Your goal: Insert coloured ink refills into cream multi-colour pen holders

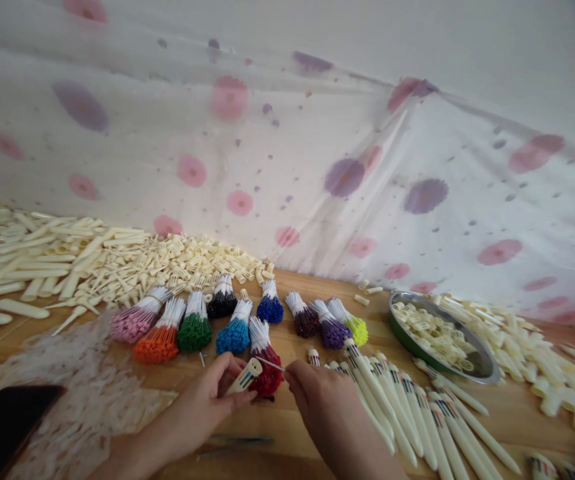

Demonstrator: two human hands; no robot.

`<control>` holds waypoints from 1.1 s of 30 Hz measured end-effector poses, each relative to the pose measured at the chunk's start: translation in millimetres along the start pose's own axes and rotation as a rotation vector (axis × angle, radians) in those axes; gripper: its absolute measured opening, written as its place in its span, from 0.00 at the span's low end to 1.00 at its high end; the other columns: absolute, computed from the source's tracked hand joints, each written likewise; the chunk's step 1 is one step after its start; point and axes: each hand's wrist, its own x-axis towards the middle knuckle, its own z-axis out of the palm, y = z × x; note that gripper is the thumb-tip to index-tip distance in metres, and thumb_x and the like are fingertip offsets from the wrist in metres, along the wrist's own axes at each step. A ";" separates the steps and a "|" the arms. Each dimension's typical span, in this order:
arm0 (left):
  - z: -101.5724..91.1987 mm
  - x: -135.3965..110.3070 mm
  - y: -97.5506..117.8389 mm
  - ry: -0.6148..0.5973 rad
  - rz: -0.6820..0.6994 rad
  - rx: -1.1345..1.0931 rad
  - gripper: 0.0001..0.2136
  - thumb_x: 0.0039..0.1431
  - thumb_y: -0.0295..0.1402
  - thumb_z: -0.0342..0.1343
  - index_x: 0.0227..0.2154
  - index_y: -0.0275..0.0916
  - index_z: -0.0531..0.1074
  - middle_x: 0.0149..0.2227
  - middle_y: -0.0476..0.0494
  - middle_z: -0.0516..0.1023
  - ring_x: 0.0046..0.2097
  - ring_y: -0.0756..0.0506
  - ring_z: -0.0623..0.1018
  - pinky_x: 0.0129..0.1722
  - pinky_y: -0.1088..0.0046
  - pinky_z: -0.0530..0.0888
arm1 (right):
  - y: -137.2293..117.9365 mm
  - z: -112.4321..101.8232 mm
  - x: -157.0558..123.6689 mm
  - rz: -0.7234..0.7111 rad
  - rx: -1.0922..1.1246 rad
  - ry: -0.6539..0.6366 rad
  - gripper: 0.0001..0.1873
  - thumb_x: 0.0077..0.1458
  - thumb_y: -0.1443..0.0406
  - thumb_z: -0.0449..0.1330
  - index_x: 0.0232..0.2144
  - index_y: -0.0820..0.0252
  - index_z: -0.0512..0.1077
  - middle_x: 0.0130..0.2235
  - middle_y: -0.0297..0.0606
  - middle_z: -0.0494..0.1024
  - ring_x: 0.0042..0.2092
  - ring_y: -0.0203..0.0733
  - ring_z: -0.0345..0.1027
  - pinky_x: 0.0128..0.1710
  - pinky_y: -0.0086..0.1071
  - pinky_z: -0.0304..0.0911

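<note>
In my left hand is a short cream pen barrel piece with coloured sliders in its slots, tilted with its open end up and to the right. My right hand pinches a thin pen refill, whose far end reaches close to that open end; whether it touches cannot be made out. Just behind the hands lies a bundle of red refills. Beyond it sit bundles of blue refills, light-blue refills, green refills and orange refills.
Cream pen parts heap along the back left. Multicolour pens lie fanned at right, near a metal bowl of small parts. A dark phone and clear plastic pieces are at left. Tweezers lie in front.
</note>
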 end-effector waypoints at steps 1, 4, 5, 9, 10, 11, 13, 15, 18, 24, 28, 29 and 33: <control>-1.2 -0.5 1.0 0.001 -0.001 0.003 0.06 0.50 0.35 0.57 0.30 0.40 0.67 0.34 0.47 0.77 0.39 0.43 0.76 0.40 0.69 0.69 | 7.4 -2.4 -3.7 0.012 0.085 0.066 0.11 0.59 0.69 0.51 0.30 0.58 0.73 0.29 0.38 0.79 0.31 0.43 0.74 0.28 0.28 0.60; -5.5 -3.1 4.7 0.061 0.022 0.097 0.05 0.51 0.32 0.56 0.31 0.40 0.67 0.33 0.48 0.76 0.37 0.43 0.75 0.38 0.69 0.70 | 29.9 -12.5 -9.2 -0.032 0.389 0.251 0.11 0.58 0.64 0.53 0.27 0.56 0.73 0.27 0.33 0.78 0.27 0.38 0.70 0.27 0.26 0.59; -6.9 -4.3 5.6 0.093 0.040 0.148 0.04 0.52 0.32 0.56 0.31 0.41 0.67 0.33 0.48 0.75 0.36 0.44 0.75 0.37 0.69 0.70 | 35.4 -15.5 -9.4 -0.061 0.446 0.296 0.11 0.58 0.63 0.53 0.27 0.56 0.73 0.26 0.32 0.77 0.27 0.37 0.70 0.27 0.26 0.59; -11.3 -9.8 7.3 0.171 0.116 0.286 0.03 0.53 0.31 0.54 0.30 0.42 0.66 0.37 0.46 0.74 0.37 0.43 0.75 0.34 0.71 0.71 | 41.1 -19.1 -8.2 -0.170 0.520 0.362 0.11 0.57 0.63 0.53 0.27 0.57 0.72 0.27 0.34 0.75 0.29 0.37 0.68 0.30 0.26 0.60; -12.0 -10.8 7.6 0.182 0.130 0.304 0.02 0.53 0.31 0.54 0.30 0.42 0.66 0.38 0.45 0.74 0.39 0.43 0.75 0.34 0.72 0.71 | 39.9 -18.3 -8.0 -0.189 0.526 0.365 0.11 0.58 0.63 0.53 0.27 0.57 0.72 0.28 0.34 0.75 0.29 0.37 0.68 0.30 0.26 0.60; -12.4 -11.4 7.9 0.195 0.140 0.320 0.02 0.53 0.31 0.54 0.30 0.43 0.66 0.38 0.45 0.74 0.40 0.43 0.74 0.34 0.72 0.72 | 38.6 -17.3 -8.0 -0.201 0.529 0.372 0.11 0.58 0.64 0.52 0.28 0.57 0.72 0.28 0.35 0.75 0.30 0.37 0.68 0.31 0.27 0.61; -12.8 -11.6 9.0 0.215 0.157 0.346 0.02 0.52 0.30 0.55 0.29 0.43 0.66 0.38 0.46 0.74 0.40 0.43 0.75 0.36 0.72 0.72 | 37.0 -15.6 -8.4 -0.208 0.523 0.405 0.11 0.59 0.64 0.52 0.28 0.57 0.71 0.29 0.36 0.75 0.30 0.37 0.68 0.31 0.27 0.61; -12.4 -11.0 10.2 0.220 0.160 0.353 0.03 0.52 0.29 0.55 0.29 0.43 0.67 0.37 0.46 0.74 0.39 0.43 0.75 0.37 0.72 0.72 | 36.7 -15.0 -9.2 -0.209 0.510 0.439 0.11 0.59 0.64 0.51 0.28 0.57 0.71 0.29 0.37 0.75 0.30 0.38 0.68 0.31 0.28 0.61; -11.2 -10.8 11.4 0.210 0.141 0.345 0.03 0.51 0.29 0.54 0.29 0.43 0.66 0.37 0.46 0.74 0.39 0.43 0.75 0.34 0.72 0.73 | 35.1 -14.9 -10.5 -0.226 0.497 0.439 0.11 0.59 0.63 0.51 0.29 0.57 0.71 0.29 0.37 0.75 0.30 0.38 0.68 0.31 0.28 0.62; -9.6 -13.9 11.1 0.203 0.128 0.340 0.03 0.52 0.30 0.54 0.28 0.44 0.66 0.37 0.46 0.74 0.36 0.43 0.75 0.31 0.72 0.73 | 22.4 -10.8 -11.9 -0.279 0.513 0.416 0.12 0.60 0.64 0.50 0.29 0.57 0.71 0.27 0.35 0.73 0.29 0.36 0.68 0.29 0.26 0.60; -9.0 -15.6 13.4 0.191 0.136 0.348 0.03 0.52 0.30 0.54 0.29 0.43 0.66 0.37 0.46 0.74 0.36 0.43 0.75 0.33 0.71 0.73 | 21.3 -8.3 -11.9 -0.276 0.512 0.426 0.12 0.60 0.63 0.50 0.29 0.57 0.71 0.28 0.36 0.73 0.28 0.36 0.68 0.28 0.27 0.60; -8.8 -16.1 14.6 0.186 0.139 0.360 0.03 0.52 0.29 0.54 0.29 0.43 0.66 0.37 0.46 0.74 0.36 0.44 0.75 0.34 0.70 0.72 | 22.0 -7.9 -11.9 -0.277 0.509 0.421 0.12 0.61 0.63 0.50 0.29 0.57 0.71 0.28 0.36 0.73 0.29 0.36 0.68 0.29 0.27 0.60; -7.4 -17.2 19.3 0.178 0.160 0.392 0.05 0.51 0.27 0.55 0.30 0.44 0.67 0.36 0.47 0.74 0.38 0.43 0.76 0.37 0.69 0.71 | 23.4 -7.3 -11.7 -0.300 0.516 0.399 0.11 0.61 0.64 0.50 0.30 0.57 0.71 0.29 0.36 0.73 0.30 0.36 0.68 0.30 0.27 0.60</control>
